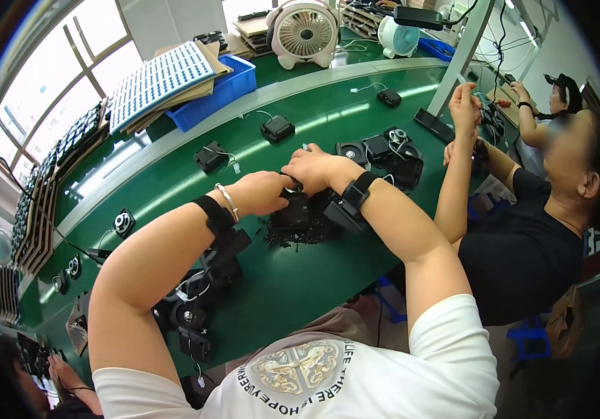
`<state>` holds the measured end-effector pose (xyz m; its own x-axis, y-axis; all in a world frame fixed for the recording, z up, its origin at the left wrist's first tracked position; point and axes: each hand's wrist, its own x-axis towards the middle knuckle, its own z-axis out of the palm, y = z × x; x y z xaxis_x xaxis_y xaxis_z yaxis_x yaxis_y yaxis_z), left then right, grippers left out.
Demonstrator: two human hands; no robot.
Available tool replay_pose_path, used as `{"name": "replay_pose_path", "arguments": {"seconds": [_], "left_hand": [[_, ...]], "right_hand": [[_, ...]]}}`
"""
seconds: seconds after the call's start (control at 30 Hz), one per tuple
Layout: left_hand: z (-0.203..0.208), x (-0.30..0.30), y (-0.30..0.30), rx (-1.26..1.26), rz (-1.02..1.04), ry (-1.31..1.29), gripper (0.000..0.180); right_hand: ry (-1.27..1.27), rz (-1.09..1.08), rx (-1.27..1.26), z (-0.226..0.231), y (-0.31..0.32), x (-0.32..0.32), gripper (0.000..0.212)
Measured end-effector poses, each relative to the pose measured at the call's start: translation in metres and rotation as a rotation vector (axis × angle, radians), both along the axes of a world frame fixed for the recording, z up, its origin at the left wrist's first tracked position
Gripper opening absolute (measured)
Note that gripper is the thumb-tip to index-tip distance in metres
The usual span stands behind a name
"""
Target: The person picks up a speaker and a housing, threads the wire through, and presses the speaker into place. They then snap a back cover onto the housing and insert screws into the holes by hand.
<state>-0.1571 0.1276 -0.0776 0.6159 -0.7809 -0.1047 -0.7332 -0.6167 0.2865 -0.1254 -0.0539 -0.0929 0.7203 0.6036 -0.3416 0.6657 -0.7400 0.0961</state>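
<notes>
My left hand [261,193] reaches in over the green table, its fingers closed at the top edge of a black speaker box [291,211]. Against it, my right hand [314,170] is bent down with curled fingers at the box's far side. A small dark part shows between the two hands, but the fingers hide most of it. Loose black screws [293,237] lie heaped around the box's near side. Each of my wrists wears a black strap with a dark device, and a bangle circles the left one.
Black speaker boxes with cables [210,156] stand along the far side. Open speaker parts [384,150] lie right of my hands, more [192,318] by my left elbow. A co-worker [523,230] sits close on the right. A blue bin [220,91] and fan [305,35] stand behind.
</notes>
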Motion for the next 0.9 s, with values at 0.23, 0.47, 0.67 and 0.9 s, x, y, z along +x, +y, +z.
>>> {"name": "replay_pose_path", "arguments": {"seconds": [0.23,0.47,0.67,0.9], "left_hand": [[0.000,0.012,-0.007,0.123,0.011,0.139,0.026],[0.022,0.033,0.018,-0.222,0.067,0.345,0.024],[0.046,0.009,0.037,-0.651,0.310,0.748,0.026],[0.070,-0.124,0.046,-1.259,0.328,1.108,0.024]], "right_hand": [[-0.011,0.037,0.114,-0.012,-0.005,-0.004,0.069],[-0.012,-0.073,0.658,-0.012,-0.015,0.001,0.076],[0.246,-0.109,1.147,0.005,-0.014,-0.024,0.080],[0.488,-0.088,1.275,0.019,0.004,-0.145,0.079]]}}
